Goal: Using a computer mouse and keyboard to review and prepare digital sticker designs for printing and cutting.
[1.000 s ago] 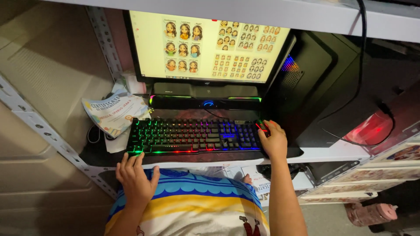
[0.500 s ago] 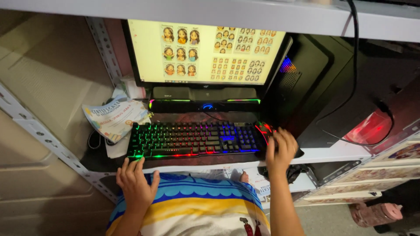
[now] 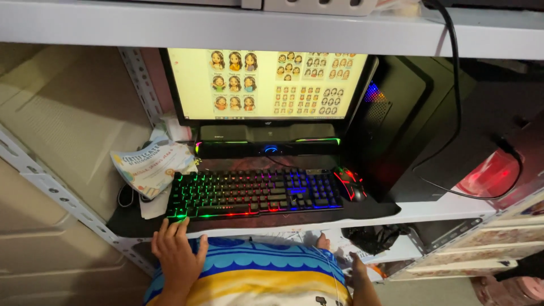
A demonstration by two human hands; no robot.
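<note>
Keyboard [image 3: 255, 192] under left hand [image 3: 177, 252] (fingers spread)

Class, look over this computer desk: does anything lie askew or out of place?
Yes. A printed certificate lies curled and tilted against the keyboard, left of it, atop loose papers. The left hand rests at the keyboard's front corner.

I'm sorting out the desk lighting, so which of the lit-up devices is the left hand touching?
The keyboard: the left hand rests at its front left corner. The red-lit mouse and the speaker bar sit untouched, farther away.
</note>
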